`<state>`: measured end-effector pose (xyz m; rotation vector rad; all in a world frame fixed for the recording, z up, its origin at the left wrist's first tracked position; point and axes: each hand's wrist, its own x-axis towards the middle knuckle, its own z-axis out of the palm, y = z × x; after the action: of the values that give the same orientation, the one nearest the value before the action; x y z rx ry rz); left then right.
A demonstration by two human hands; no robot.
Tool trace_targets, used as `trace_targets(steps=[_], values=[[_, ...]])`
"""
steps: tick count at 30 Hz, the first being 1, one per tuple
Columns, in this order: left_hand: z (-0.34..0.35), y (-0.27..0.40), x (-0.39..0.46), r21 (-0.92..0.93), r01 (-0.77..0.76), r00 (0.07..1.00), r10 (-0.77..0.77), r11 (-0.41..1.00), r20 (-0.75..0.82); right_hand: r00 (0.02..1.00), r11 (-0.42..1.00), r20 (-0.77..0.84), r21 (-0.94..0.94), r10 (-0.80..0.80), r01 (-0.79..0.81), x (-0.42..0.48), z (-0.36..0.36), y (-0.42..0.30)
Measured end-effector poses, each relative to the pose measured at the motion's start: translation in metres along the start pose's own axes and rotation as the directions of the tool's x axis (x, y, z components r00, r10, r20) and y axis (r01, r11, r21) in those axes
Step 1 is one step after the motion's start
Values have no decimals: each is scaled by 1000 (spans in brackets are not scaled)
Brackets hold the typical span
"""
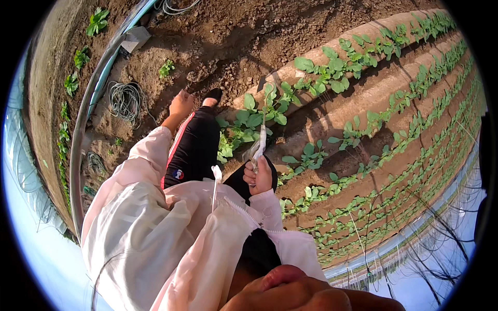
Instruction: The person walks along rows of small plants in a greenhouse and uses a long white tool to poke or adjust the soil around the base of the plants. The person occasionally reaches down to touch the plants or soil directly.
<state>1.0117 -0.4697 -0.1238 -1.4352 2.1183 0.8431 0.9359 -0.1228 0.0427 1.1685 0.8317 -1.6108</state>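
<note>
My right hand [258, 175] is closed around the lower end of a long, thin object with a white wrapping [262, 142]; its narrow, curved far part reaches over the leafy green plants [253, 118]. What the object is, I cannot tell. My left hand [181, 103] is held out over bare soil, left of my black-trousered leg [198, 136], near my shoe. Its fingers look bent, nothing shows in them, and how far they are closed is unclear. A white drawstring [216, 175] hangs from my pale jacket [136, 217].
Rows of young leafy plants [334, 70] run along raised soil beds to the right. A coil of thin line or tubing [125, 102] lies on the ground at left, beside a curved frame pipe [87, 89]. A grey block [136, 39] stands near the pipe. Rough soil clods lie ahead.
</note>
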Motion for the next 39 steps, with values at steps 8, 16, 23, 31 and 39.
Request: trace_targets(steps=[8, 16, 23, 31, 39], values=[[87, -11, -104, -148, -282, 956, 265, 948, -125, 998, 975, 54, -214, -42, 53, 70, -97, 13], [171, -22, -162, -322, -304, 924, 360, 897, 130, 973, 861, 130, -454, -188, 227, 215, -97, -33], [237, -110, -91, -293, -400, 836, 477, 868, 271, 771, 596, 214, -524, -599, 608, 367, 3, -96], [249, -196, -44, 458, -420, 851, 166, 783, 498, 750, 684, 115, -339, -651, 646, 490, 90, 40], [254, -183, -54, 299, -774, 548, 355, 558, 757, 813, 719, 118, -408, -570, 563, 465, 48, 192]])
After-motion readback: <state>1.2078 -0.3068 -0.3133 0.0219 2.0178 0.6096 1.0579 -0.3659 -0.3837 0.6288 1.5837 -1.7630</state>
